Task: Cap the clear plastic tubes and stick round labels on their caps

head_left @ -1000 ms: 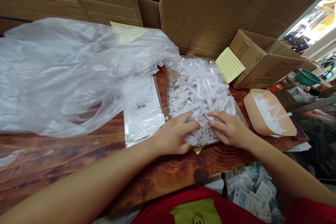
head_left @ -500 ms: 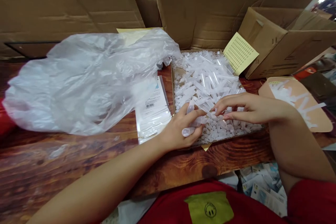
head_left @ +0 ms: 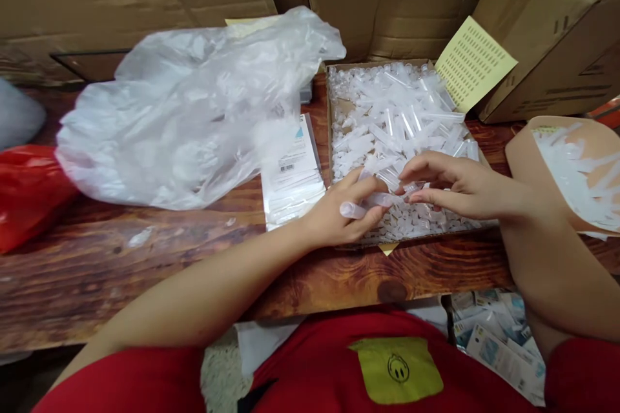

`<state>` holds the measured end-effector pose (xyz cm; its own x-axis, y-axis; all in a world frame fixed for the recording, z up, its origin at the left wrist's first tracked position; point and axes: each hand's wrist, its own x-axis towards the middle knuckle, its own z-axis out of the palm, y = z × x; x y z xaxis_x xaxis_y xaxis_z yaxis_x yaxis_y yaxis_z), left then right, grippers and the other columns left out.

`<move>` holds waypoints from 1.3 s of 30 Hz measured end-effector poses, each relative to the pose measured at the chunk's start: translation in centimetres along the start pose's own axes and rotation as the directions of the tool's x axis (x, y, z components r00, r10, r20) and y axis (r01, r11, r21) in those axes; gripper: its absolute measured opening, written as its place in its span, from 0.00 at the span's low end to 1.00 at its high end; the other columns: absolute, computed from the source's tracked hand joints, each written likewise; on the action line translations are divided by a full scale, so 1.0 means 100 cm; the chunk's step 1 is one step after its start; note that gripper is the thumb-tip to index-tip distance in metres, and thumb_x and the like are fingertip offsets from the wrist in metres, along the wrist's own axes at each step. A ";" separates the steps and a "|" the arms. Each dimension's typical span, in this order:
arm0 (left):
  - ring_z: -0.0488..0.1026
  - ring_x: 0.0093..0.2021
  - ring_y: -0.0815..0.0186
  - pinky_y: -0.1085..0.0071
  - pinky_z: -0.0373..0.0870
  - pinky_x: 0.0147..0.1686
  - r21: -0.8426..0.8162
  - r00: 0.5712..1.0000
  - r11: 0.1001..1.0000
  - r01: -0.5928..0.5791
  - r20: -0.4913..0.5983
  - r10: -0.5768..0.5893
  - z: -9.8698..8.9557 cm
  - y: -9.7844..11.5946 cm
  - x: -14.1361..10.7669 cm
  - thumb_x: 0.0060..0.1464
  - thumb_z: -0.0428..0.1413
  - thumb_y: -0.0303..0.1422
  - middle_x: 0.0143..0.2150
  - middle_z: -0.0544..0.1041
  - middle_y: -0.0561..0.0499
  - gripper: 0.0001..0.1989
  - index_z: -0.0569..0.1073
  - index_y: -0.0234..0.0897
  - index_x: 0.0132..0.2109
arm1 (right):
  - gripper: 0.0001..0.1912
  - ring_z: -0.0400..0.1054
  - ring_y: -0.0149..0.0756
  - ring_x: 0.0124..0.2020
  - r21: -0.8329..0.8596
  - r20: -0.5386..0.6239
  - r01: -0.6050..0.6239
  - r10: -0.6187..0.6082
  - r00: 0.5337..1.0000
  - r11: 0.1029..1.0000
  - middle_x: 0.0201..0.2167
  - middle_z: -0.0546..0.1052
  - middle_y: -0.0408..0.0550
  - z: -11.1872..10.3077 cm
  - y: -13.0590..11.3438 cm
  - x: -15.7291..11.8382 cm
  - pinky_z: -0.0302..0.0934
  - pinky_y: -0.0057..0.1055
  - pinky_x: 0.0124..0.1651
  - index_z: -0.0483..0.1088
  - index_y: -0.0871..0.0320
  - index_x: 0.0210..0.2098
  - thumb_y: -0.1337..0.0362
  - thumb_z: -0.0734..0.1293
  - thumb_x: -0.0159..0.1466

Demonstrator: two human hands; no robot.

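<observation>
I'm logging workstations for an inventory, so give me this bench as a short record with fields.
Left hand: holds clear tubes
Right hand: over the cardboard tray; grip unclear
Tray contents: more tubes, small translucent pieces
Left of tray: printed packets, crumpled clear plastic
Right of tray: peach container with white strips
Tray's far right corner: yellow sheet

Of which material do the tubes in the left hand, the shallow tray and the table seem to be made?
The tubes: likely plastic, smooth and glossy, being translucent with bright highlights.
The tray: probably matt cardboard, judging by its plain brown surface.
The table: dark grain and slight sheen suggest varnished wood, possibly a printed imitation.
</observation>
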<state>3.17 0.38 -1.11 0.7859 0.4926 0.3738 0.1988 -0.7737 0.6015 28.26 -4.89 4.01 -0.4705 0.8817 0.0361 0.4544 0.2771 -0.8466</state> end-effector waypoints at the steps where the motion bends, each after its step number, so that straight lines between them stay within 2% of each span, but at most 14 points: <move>1: 0.71 0.42 0.61 0.64 0.70 0.45 0.010 1.000 1.000 -0.003 0.003 0.003 0.000 0.000 0.000 0.65 0.51 0.36 0.40 0.72 0.46 0.09 0.71 0.37 0.46 | 0.13 0.77 0.39 0.48 -0.041 0.008 0.015 -0.014 1.000 0.999 0.47 0.80 0.48 0.001 0.000 0.000 0.74 0.36 0.49 0.70 0.53 0.50 0.58 0.69 0.67; 3: 0.71 0.42 0.61 0.65 0.70 0.45 0.039 1.000 0.999 -0.005 0.022 0.004 0.001 0.000 0.000 0.63 0.51 0.34 0.40 0.72 0.46 0.09 0.71 0.38 0.47 | 0.13 0.78 0.40 0.48 -0.097 -0.029 0.032 -0.035 0.999 0.995 0.46 0.81 0.48 0.004 0.000 0.000 0.73 0.39 0.53 0.72 0.52 0.50 0.57 0.68 0.67; 5: 0.70 0.41 0.61 0.65 0.70 0.45 0.073 0.998 0.997 -0.005 0.061 0.000 0.001 0.001 0.001 0.62 0.50 0.33 0.41 0.72 0.46 0.08 0.71 0.38 0.45 | 0.12 0.78 0.41 0.46 -0.123 -0.150 0.052 -0.070 0.986 0.991 0.46 0.81 0.47 0.007 0.000 0.001 0.73 0.39 0.51 0.73 0.52 0.47 0.55 0.69 0.67; 8: 0.69 0.39 0.61 0.66 0.70 0.42 0.130 0.992 0.991 -0.036 0.122 0.020 0.001 0.001 0.002 0.61 0.50 0.33 0.40 0.71 0.46 0.07 0.71 0.38 0.42 | 0.10 0.78 0.40 0.44 -0.161 -0.318 0.102 -0.150 0.936 0.982 0.44 0.82 0.46 0.012 0.000 0.004 0.73 0.37 0.47 0.75 0.52 0.44 0.55 0.70 0.66; 12: 0.68 0.37 0.62 0.68 0.69 0.38 0.159 0.984 0.980 -0.120 0.149 0.096 0.000 0.001 0.003 0.59 0.49 0.32 0.39 0.70 0.46 0.07 0.71 0.38 0.40 | 0.07 0.77 0.37 0.42 -0.216 -0.347 0.159 -0.229 0.910 0.963 0.41 0.83 0.43 0.015 -0.003 0.006 0.73 0.34 0.46 0.78 0.51 0.43 0.59 0.71 0.66; 14: 0.68 0.37 0.62 0.68 0.68 0.38 0.151 0.981 0.977 -0.153 0.147 0.131 0.001 0.000 0.003 0.59 0.49 0.32 0.38 0.69 0.47 0.07 0.71 0.38 0.40 | 0.06 0.78 0.36 0.40 -0.238 -0.347 0.157 -0.234 0.908 0.959 0.40 0.83 0.42 0.015 -0.003 0.005 0.73 0.34 0.47 0.78 0.50 0.42 0.59 0.71 0.66; 18: 0.68 0.36 0.63 0.68 0.68 0.37 0.161 0.975 0.973 -0.164 0.175 0.135 0.001 0.000 0.002 0.60 0.49 0.34 0.37 0.68 0.47 0.08 0.71 0.38 0.39 | 0.09 0.78 0.38 0.43 -0.254 -0.424 0.121 -0.223 0.878 0.960 0.42 0.84 0.44 0.011 -0.002 0.003 0.73 0.38 0.52 0.79 0.51 0.44 0.56 0.71 0.66; 20: 0.68 0.36 0.62 0.68 0.68 0.37 0.169 0.971 0.970 -0.177 0.191 0.144 0.001 0.000 0.002 0.60 0.49 0.34 0.38 0.69 0.47 0.08 0.72 0.38 0.40 | 0.10 0.78 0.38 0.43 -0.236 -0.407 0.114 -0.204 0.890 0.965 0.42 0.84 0.45 0.010 -0.002 0.003 0.73 0.37 0.51 0.80 0.51 0.44 0.56 0.72 0.66; 24: 0.69 0.37 0.61 0.68 0.69 0.38 0.189 0.949 0.947 -0.261 0.230 0.216 0.000 0.000 0.003 0.60 0.48 0.34 0.39 0.70 0.46 0.09 0.72 0.39 0.41 | 0.09 0.79 0.35 0.40 -0.136 -0.240 0.142 -0.172 0.956 0.981 0.40 0.85 0.43 0.009 0.000 0.006 0.74 0.34 0.48 0.81 0.51 0.43 0.57 0.71 0.66; 29: 0.70 0.38 0.60 0.67 0.70 0.38 0.197 0.911 0.930 -0.310 0.341 0.232 -0.001 0.000 0.005 0.63 0.45 0.37 0.39 0.71 0.45 0.12 0.71 0.39 0.40 | 0.11 0.80 0.38 0.42 -0.054 -0.108 0.121 -0.126 0.986 0.991 0.42 0.85 0.44 0.004 0.003 0.005 0.75 0.35 0.49 0.82 0.51 0.43 0.54 0.72 0.65; 33: 0.70 0.37 0.60 0.67 0.69 0.37 0.207 0.913 0.922 -0.328 0.321 0.253 0.001 -0.001 0.005 0.64 0.44 0.37 0.40 0.71 0.44 0.13 0.72 0.39 0.41 | 0.10 0.79 0.36 0.39 -0.143 -0.129 0.146 -0.165 0.978 0.979 0.39 0.85 0.43 0.004 -0.002 0.003 0.73 0.33 0.47 0.82 0.51 0.41 0.54 0.71 0.66; 35: 0.70 0.36 0.61 0.67 0.68 0.36 0.204 0.914 0.919 -0.338 0.304 0.269 0.002 -0.001 0.005 0.64 0.44 0.37 0.40 0.71 0.45 0.13 0.72 0.39 0.41 | 0.11 0.78 0.35 0.36 -0.216 -0.142 0.141 -0.174 0.975 0.966 0.36 0.85 0.43 0.007 -0.005 0.003 0.71 0.31 0.42 0.81 0.52 0.40 0.53 0.70 0.67; 37: 0.69 0.35 0.61 0.67 0.67 0.35 0.207 0.914 0.918 -0.339 0.304 0.269 0.002 0.000 0.005 0.64 0.45 0.38 0.39 0.71 0.45 0.12 0.72 0.39 0.41 | 0.13 0.75 0.33 0.30 -0.295 -0.150 0.104 -0.154 0.977 0.950 0.30 0.82 0.42 0.010 -0.007 0.004 0.67 0.29 0.36 0.80 0.53 0.37 0.51 0.68 0.69; 39: 0.70 0.35 0.61 0.67 0.67 0.35 0.217 0.912 0.918 -0.333 0.322 0.254 0.002 0.001 0.005 0.63 0.47 0.37 0.39 0.71 0.46 0.11 0.71 0.39 0.41 | 0.19 0.69 0.31 0.24 -0.368 -0.151 0.063 -0.126 0.980 0.928 0.22 0.77 0.40 0.013 -0.008 0.005 0.61 0.29 0.30 0.76 0.54 0.30 0.49 0.64 0.71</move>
<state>3.69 0.51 -1.03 0.9557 0.1241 0.2668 0.0480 -0.9603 0.2749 26.69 -5.16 3.98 -0.4041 0.8872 0.2228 0.6706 0.4530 -0.5874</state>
